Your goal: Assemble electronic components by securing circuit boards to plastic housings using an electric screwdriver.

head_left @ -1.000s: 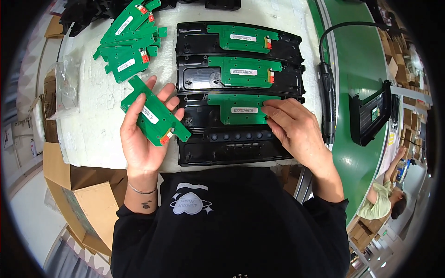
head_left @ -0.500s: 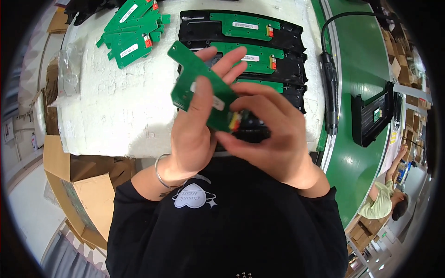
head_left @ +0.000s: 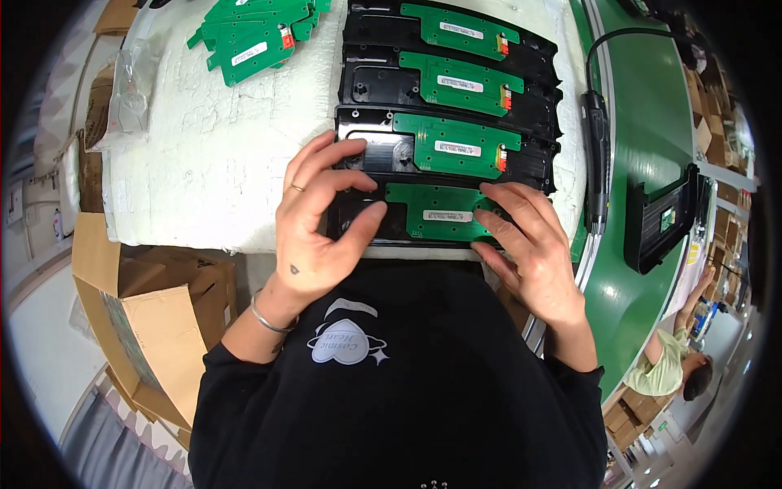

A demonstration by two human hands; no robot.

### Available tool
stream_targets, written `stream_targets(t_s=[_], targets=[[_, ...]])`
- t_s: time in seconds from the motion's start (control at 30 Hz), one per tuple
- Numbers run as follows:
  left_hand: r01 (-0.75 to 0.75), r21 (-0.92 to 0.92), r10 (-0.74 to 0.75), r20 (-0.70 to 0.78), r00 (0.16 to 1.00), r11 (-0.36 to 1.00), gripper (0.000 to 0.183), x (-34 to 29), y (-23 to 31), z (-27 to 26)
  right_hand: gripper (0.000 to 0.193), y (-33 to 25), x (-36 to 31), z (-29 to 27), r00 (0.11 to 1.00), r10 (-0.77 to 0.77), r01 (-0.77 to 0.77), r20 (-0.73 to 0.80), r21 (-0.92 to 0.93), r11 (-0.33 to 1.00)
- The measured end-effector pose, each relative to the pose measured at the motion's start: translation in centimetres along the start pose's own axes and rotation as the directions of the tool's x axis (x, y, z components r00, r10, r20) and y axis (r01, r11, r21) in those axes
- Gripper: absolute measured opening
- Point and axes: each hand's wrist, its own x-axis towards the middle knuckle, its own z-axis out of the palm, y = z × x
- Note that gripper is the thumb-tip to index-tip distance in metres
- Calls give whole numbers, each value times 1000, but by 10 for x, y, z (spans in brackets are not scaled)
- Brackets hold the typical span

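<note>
Green board (head_left: 444, 202) lowered onto nearest of 4 black panels (head_left: 397, 222) | left grip (head_left: 318, 224) released; right grip (head_left: 533, 244) on board, hold cannot be told | right: 1 cabled tool (head_left: 596, 159); far left: 1 board pile (head_left: 248, 59)

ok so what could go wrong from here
The right hand covers the right end of the nearest green board, so pressing there blind might strain a hidden part. The nearest black panel lies close to the front edge of the white foam; a nudge toward the body could tip it off. The boards in the pile overlap, so dragging one out might scratch another.
</note>
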Motion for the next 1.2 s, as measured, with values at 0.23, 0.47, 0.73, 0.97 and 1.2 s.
stream_targets(t_s=[0.23, 0.47, 0.73, 0.97, 1.2], targets=[[-189, 230, 181, 55, 982, 955, 26, -7, 9, 8, 31, 1, -5, -1, 999, 35, -33, -28, 41, 999], [-238, 326, 162, 244, 956, 915, 29, -12, 11, 19, 29, 13, -17, 9, 999, 19, -20, -47, -20, 1000], [-255, 316, 158, 303, 940, 914, 27, -3, 12, 8, 27, 19, -10, 10, 997, -58, 58, -57, -3, 998], [-226, 538, 342, -124, 932, 812, 19, 58, -17, -105, 23, 30, 6, -35, 941, 183, -203, -284, -44, 978], [206, 805, -138, -156, 978, 556, 16, 104, -120, -258, 23, 54, 6, -55, 905, 260, -279, -336, -9, 960]])
